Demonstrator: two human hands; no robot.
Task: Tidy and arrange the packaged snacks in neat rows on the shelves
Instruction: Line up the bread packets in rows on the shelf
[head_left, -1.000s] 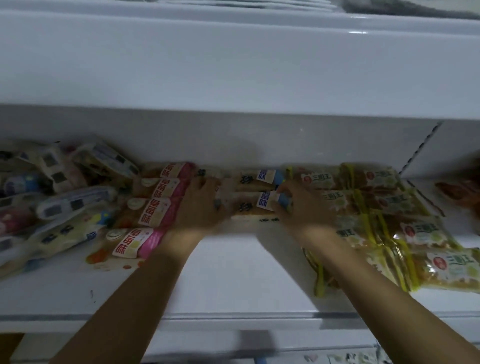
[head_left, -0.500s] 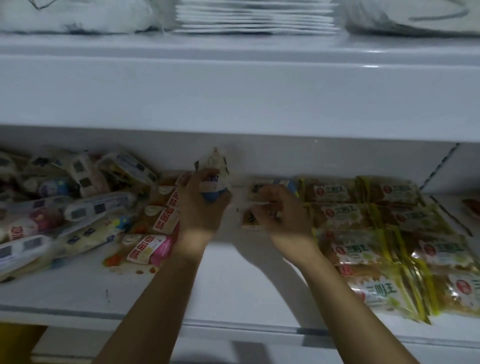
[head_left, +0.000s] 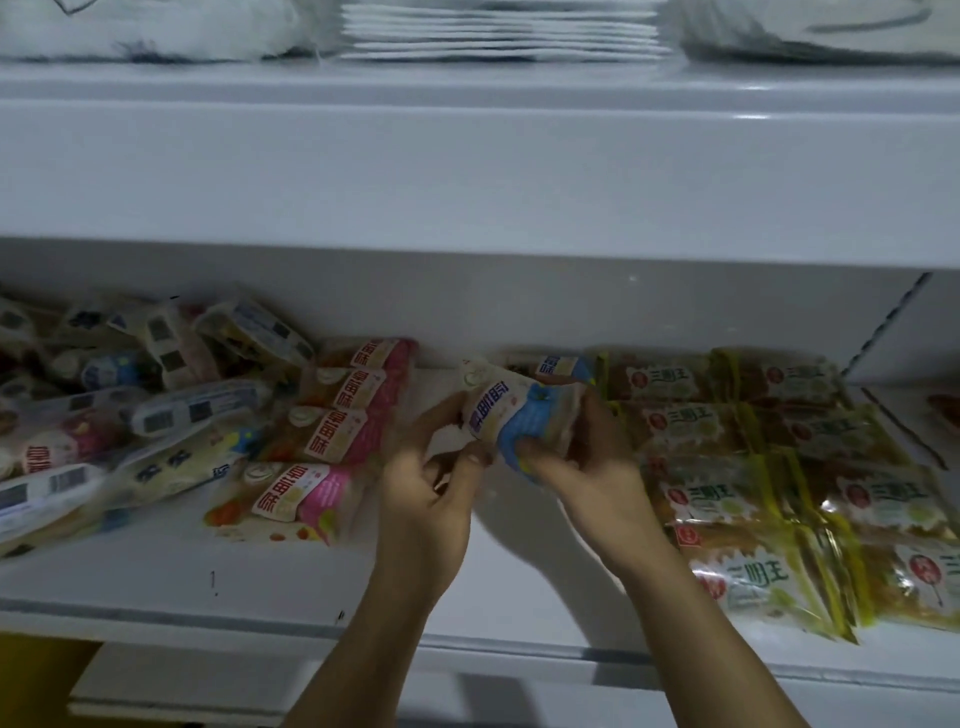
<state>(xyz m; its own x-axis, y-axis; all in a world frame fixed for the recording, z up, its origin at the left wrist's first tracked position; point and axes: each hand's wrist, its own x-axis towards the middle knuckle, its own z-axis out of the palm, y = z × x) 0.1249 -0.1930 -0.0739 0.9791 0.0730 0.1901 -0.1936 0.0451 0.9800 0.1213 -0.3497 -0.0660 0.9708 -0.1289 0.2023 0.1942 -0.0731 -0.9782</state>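
Both hands grasp a blue snack pack (head_left: 522, 415) above the shelf (head_left: 260, 587): right hand (head_left: 587, 467) wraps its near end, left hand (head_left: 431, 499) pinches its blurred left edge. Left pile (head_left: 104, 415) is cut off.

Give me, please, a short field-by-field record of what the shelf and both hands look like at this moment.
held item: blue-ended snack pack, lifted off the shelf
left hand: left hand grips the pack's left side
right hand: right hand grips its blue end
left of hands: pink-ended packs in a column; beyond them a jumbled pile
right of hands: yellow-edged packs in rows
behind: another blue-ended pack lying flat
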